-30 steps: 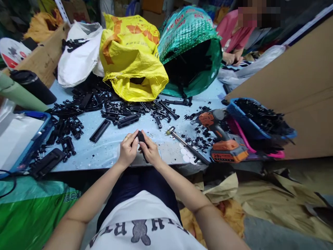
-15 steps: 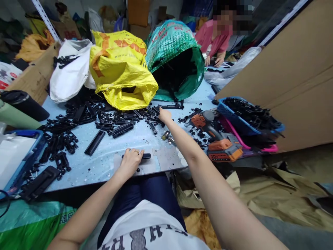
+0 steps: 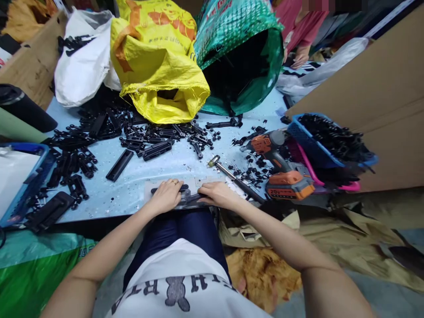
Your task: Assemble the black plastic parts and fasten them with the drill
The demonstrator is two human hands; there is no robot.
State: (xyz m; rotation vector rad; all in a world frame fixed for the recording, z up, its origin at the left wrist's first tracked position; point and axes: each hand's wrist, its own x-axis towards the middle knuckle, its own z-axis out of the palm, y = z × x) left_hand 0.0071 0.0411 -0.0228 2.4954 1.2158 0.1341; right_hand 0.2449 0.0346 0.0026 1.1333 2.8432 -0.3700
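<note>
At the front edge of the table, my left hand is closed over a black plastic bar lying on a flat metal plate. To its right, my right hand pinches a dark elongated piece, smeared by motion, its end close to the left hand's fingers. Whether that piece touches the bar I cannot tell. Just beyond the right hand lies a hammer with a dark grip. An orange and black cordless drill rests on its side farther right.
Piles of black plastic parts spread over the blue table. Yellow and green sacks stand behind them. A blue basket of black parts sits at right, another blue basket at left. A person's hand shows at the back.
My right hand has come back from the parts pile to the metal plate, now with a dark piece in its fingers. My left hand stays on the bar. The view has tilted downward.
</note>
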